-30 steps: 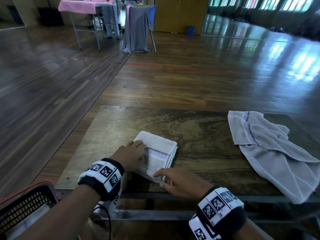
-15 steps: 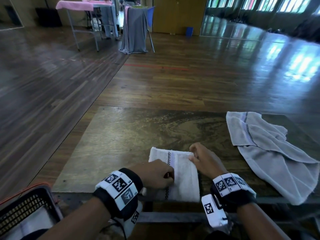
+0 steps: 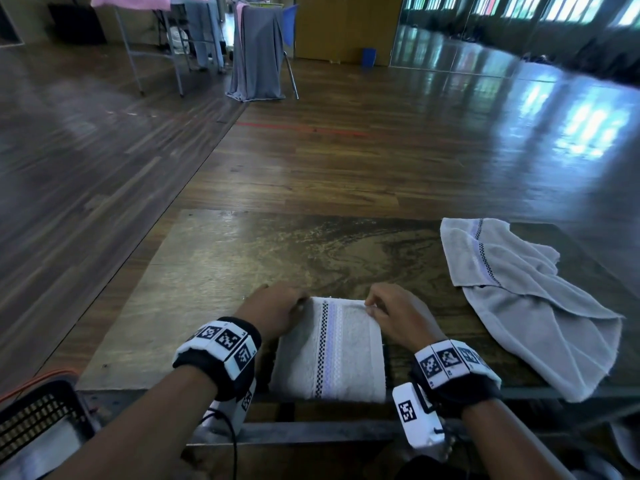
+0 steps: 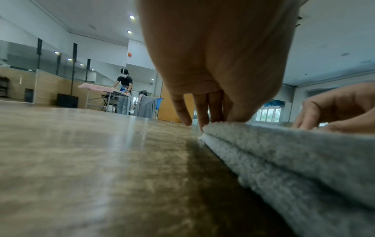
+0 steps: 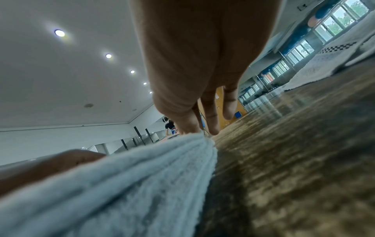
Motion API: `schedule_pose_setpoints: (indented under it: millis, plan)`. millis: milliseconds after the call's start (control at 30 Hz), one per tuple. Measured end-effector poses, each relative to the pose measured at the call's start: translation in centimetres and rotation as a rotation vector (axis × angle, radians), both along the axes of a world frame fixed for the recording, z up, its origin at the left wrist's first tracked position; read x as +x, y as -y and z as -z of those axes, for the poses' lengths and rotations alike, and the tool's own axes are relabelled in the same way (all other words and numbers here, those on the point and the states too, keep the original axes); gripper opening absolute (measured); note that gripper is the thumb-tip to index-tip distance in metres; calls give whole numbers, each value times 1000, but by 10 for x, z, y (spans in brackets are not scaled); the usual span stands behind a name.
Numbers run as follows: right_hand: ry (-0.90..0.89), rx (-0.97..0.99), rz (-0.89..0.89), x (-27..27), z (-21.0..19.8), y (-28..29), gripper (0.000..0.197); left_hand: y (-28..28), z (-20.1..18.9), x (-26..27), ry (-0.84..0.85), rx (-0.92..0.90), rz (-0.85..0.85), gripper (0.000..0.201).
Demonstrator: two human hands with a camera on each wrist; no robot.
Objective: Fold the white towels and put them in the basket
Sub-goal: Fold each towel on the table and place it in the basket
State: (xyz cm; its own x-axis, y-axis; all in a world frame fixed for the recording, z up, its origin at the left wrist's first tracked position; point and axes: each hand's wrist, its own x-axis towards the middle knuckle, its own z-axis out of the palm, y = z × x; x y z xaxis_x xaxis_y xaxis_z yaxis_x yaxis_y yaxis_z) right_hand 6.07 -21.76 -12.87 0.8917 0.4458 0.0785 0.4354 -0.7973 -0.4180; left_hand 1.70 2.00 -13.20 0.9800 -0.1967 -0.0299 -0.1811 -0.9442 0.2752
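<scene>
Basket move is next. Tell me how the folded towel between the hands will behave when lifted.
The folded towel is soft layered terry, so it will likely sag and unfold if lifted only by the far corners the left hand and right hand pinch. Probably light.

My bare forearms end in matching black wrist straps, each ringed with white blocks printed with black square-code markers. Under my left wrist (image 3: 221,355) a white camera housing hangs, a thin black cable looping from it. Under my right wrist (image 3: 453,370) sits another white housing bearing its own coded marker. No sleeves.
</scene>
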Motion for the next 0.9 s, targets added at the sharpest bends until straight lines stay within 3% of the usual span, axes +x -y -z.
schedule_pose_setpoints:
  millis: [367, 533, 767, 900]
  plan:
    - [-5, -2, 28, 4, 1, -4, 7, 5, 3, 11, 15, -170, -173, 8]
    - [18, -9, 9, 4, 3, -5, 11, 7, 3, 13, 6, -221, -211, 13]
    - [123, -88, -37, 1, 7, -8, 16, 14, 2, 10, 13, -100, -234, 6]
    - [235, -264, -46, -9, 9, -16, 21, 24, 1, 4, 177, 92, -89, 18]
